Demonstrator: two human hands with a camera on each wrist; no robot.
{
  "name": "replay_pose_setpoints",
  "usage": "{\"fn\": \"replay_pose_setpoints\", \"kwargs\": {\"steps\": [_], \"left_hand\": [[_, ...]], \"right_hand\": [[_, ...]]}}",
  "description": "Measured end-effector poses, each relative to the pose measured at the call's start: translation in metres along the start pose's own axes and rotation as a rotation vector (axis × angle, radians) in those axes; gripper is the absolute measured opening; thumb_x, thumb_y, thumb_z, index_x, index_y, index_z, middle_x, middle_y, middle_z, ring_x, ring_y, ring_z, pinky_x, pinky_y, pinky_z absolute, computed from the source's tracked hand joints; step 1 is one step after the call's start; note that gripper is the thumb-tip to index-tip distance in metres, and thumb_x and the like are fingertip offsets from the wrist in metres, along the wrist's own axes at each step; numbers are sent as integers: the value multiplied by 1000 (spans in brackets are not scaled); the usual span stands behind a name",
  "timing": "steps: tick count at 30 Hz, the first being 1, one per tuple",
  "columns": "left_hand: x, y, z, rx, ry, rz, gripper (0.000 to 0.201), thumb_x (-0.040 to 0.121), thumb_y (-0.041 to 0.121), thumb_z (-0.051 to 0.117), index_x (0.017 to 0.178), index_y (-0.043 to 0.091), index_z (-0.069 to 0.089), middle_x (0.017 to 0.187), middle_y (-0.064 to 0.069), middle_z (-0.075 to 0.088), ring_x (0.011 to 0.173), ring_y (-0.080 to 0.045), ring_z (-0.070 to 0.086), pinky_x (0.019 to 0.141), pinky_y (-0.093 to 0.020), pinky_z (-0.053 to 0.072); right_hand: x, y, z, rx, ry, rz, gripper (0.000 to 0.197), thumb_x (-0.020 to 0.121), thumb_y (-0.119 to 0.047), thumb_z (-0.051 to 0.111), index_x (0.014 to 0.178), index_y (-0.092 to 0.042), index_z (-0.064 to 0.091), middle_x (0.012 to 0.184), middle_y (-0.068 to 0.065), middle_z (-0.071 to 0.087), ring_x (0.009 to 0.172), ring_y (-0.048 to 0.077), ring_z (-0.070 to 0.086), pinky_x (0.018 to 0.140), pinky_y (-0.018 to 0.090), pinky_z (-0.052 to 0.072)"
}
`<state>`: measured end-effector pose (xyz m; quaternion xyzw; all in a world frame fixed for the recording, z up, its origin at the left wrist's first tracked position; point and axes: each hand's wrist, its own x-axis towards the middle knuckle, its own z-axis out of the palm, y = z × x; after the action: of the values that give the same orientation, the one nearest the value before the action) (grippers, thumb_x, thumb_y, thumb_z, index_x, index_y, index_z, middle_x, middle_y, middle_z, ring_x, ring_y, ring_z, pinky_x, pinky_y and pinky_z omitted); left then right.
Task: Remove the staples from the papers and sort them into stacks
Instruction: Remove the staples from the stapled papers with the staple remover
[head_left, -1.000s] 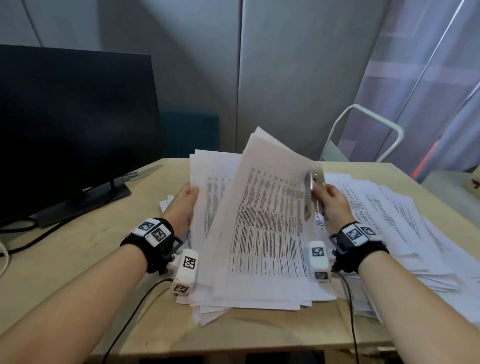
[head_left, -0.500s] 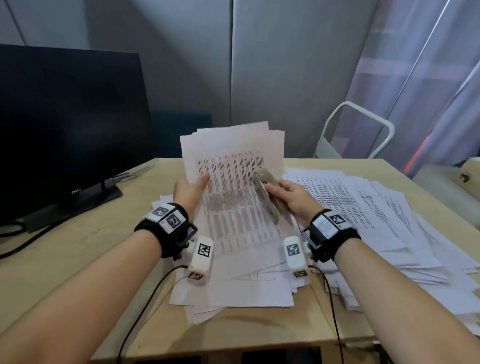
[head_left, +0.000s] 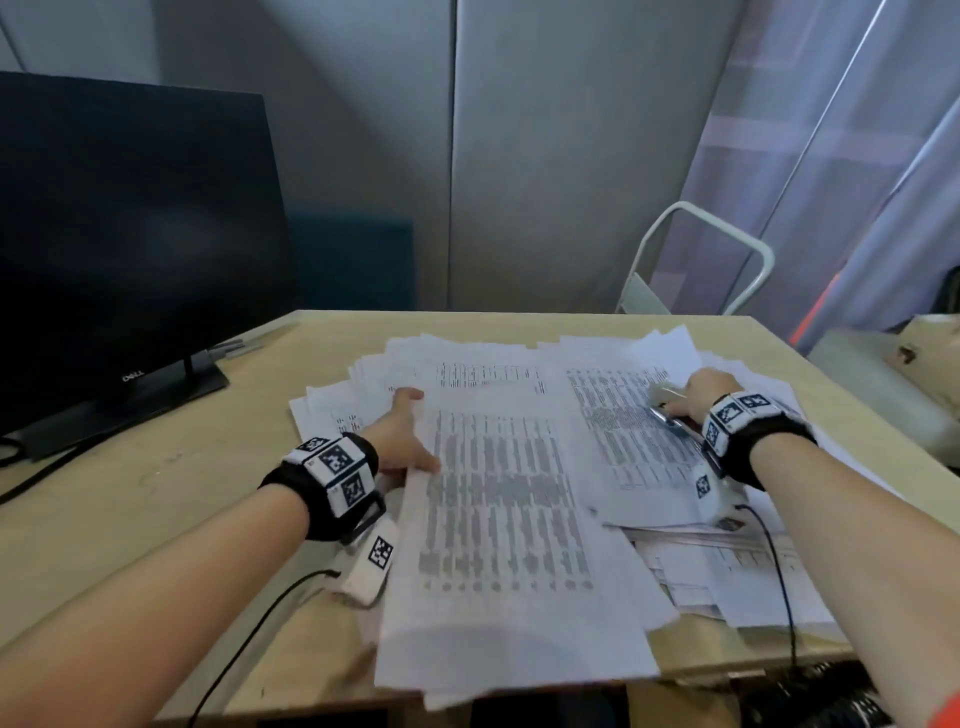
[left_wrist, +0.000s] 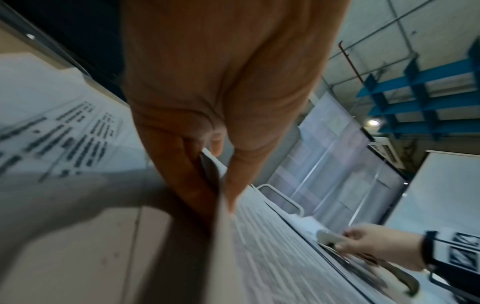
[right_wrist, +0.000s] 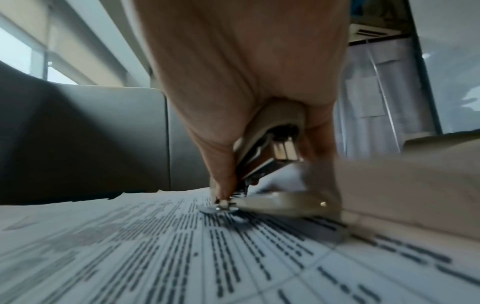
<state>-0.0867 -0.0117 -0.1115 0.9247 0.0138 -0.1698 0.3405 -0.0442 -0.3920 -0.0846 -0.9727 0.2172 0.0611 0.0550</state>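
Printed sheets cover the wooden desk in overlapping piles. My left hand pinches the left edge of a sheaf of papers that lies flat on the middle pile, thumb on top. The left wrist view shows that left hand with the sheaf's edge between thumb and fingers. My right hand grips a metal staple remover over the right stack. In the right wrist view the staple remover has its tip down on a printed page.
A dark monitor stands at the back left on its stand. A white tubular chair frame is behind the desk's far right corner. A grey box sits beyond the right edge. Wrist-camera cables trail off the near edge.
The sheaf, held upright in both hands before, now lies flat on the middle pile. My right hand has moved right with the staple remover, down onto the right stack.
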Motion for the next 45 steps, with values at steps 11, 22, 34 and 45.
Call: {"fn": "replay_pose_setpoints", "kwargs": {"steps": [11,22,34,45], "left_hand": [[28,10,23,380,-1,98,99,87,63,51,154,15,-3,160,-10,-14,148,-31,-9,119,-53,4],[40,3,33,553,-71,11,116,77,83,38,151,13,-18,158,-10,-23,148,-28,-14,118,-54,1],[42,5,41,617,-82,-21,119,75,85,35,149,12,-22,157,-11,-27,146,-32,-19,115,-58,-2],[34,8,37,560,-92,-17,121,75,84,38,149,10,-23,156,-10,-29,146,-31,-20,116,-57,-1]], "right_hand": [[-66,-115,0,395,-29,-423,48,90,-34,65,130,-13,47,123,14,61,88,22,58,73,29,43],[-94,-179,35,8,-127,-746,61,87,-13,55,143,-36,44,137,0,57,115,21,57,93,33,50],[-91,-197,60,-96,-34,-834,38,88,-2,52,117,-23,63,122,-1,58,91,19,55,77,34,49],[-70,-167,47,859,-505,-488,39,107,-16,31,140,-23,51,86,4,56,48,11,50,43,24,47]]}}
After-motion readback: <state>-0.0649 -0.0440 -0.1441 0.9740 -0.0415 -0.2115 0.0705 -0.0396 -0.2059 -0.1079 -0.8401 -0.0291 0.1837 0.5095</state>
